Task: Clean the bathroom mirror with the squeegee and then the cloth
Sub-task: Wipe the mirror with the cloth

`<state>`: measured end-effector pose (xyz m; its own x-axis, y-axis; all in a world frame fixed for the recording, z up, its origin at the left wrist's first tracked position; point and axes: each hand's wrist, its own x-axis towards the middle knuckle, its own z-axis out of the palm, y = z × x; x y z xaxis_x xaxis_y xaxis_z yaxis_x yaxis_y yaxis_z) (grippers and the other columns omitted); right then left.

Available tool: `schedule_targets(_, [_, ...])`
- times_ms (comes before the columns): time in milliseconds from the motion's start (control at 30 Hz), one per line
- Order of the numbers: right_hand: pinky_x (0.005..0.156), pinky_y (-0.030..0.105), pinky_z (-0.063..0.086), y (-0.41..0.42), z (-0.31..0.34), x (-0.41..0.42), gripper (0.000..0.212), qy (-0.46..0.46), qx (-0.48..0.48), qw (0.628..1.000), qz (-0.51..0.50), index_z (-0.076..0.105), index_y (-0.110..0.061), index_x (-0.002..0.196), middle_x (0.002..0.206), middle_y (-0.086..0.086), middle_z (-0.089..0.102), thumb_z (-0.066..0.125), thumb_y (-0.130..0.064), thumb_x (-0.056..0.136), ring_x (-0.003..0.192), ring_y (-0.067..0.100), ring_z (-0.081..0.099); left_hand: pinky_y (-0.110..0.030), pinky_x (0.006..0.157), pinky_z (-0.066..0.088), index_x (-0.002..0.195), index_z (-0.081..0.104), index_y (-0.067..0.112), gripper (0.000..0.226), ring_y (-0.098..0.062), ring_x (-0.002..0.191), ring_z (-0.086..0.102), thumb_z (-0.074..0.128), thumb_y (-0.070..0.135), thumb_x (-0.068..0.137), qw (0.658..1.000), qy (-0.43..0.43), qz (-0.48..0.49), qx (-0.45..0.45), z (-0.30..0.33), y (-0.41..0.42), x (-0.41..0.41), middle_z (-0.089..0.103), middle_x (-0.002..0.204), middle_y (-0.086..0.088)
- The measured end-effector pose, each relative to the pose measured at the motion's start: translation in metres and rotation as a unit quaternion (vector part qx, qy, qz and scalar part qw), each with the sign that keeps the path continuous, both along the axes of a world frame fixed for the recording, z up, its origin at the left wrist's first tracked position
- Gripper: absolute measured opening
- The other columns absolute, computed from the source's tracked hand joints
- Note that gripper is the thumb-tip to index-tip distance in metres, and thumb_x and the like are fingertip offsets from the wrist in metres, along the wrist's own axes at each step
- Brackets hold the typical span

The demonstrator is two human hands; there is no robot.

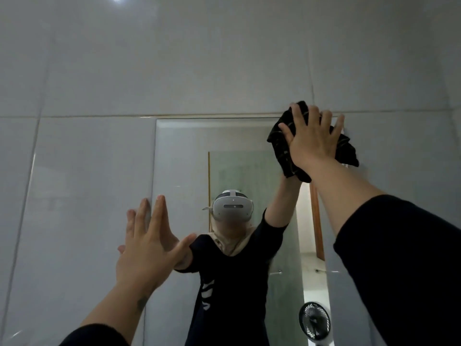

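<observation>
Home bathrm: tiled wall, mirror

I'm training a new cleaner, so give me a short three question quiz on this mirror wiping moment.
1. True or false: the right hand presses a dark cloth flat against the mirror.
2. Which corner of the mirror is being wiped: A upper right, B lower left, C lower right?
3. Fill in: the left hand is open and holds ____.

Key: 1 true. 2 A. 3 nothing; it rests spread at the mirror's left edge, and no squeegee is in view.
</observation>
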<state>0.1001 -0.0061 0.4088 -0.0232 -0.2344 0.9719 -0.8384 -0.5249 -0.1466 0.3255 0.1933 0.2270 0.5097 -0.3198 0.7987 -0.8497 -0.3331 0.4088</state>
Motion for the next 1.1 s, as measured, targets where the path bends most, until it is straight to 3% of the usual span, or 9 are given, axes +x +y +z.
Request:
schedule_targets(133, [0.114,0.058,0.008,-0.021,-0.001,-0.029,0.060,-0.044,0.034,0.998,0.010,0.015,-0.030,0.149,0.147,0.010,0.027,0.015,-0.058,0.095,0.132,0.036,0.026,-0.057,0.115,0.017,0.132,-0.030,0.057,0.103,-0.014,0.144,-0.021,0.041,0.086,0.064,1.000,-0.002,-0.001,0.004,0.000,0.000,-0.003,-0.021,0.157,0.014])
schedule_targets(367, [0.105,0.050,0.032,-0.034,-0.029,-0.029,0.060,-0.131,0.019,0.991,0.035,0.021,-0.024,0.148,0.145,0.014,0.033,0.021,-0.054,0.097,0.123,0.035,0.040,-0.053,0.116,0.013,0.134,-0.029,0.053,0.104,-0.016,0.144,-0.021,0.043,0.083,0.065,1.000,-0.007,0.004,0.007,0.000,-0.002,-0.003,-0.020,0.158,0.009])
schedule_targets(533, [0.108,0.054,0.027,-0.028,-0.070,-0.018,0.056,-0.154,-0.004,0.988,0.019,0.029,-0.021,0.147,0.142,0.016,0.040,0.023,-0.049,0.099,0.129,0.035,0.039,-0.054,0.116,0.012,0.131,-0.033,0.053,0.103,-0.018,0.144,-0.021,0.040,0.085,0.065,1.000,-0.009,0.009,0.016,0.000,-0.003,-0.001,-0.022,0.158,0.009])
schedule_targets(700, [0.108,0.053,0.026,-0.008,-0.093,0.009,0.053,-0.140,-0.029,0.989,0.024,0.034,-0.020,0.145,0.140,0.014,0.044,0.028,-0.045,0.099,0.131,0.032,0.039,-0.057,0.113,0.017,0.133,-0.032,0.054,0.104,-0.018,0.145,-0.020,0.040,0.084,0.065,1.000,-0.008,0.009,0.009,-0.001,-0.003,-0.003,-0.020,0.158,0.010])
schedule_targets(1100, [0.112,0.053,0.019,0.068,-0.068,0.099,0.057,-0.004,-0.080,0.993,0.084,0.022,-0.023,0.150,0.148,0.014,0.036,0.022,-0.048,0.098,0.141,0.030,0.026,-0.059,0.112,0.019,0.135,-0.029,0.054,0.099,-0.013,0.143,-0.024,0.041,0.083,0.071,1.000,-0.008,0.008,0.016,-0.001,-0.002,0.000,-0.024,0.156,0.015])
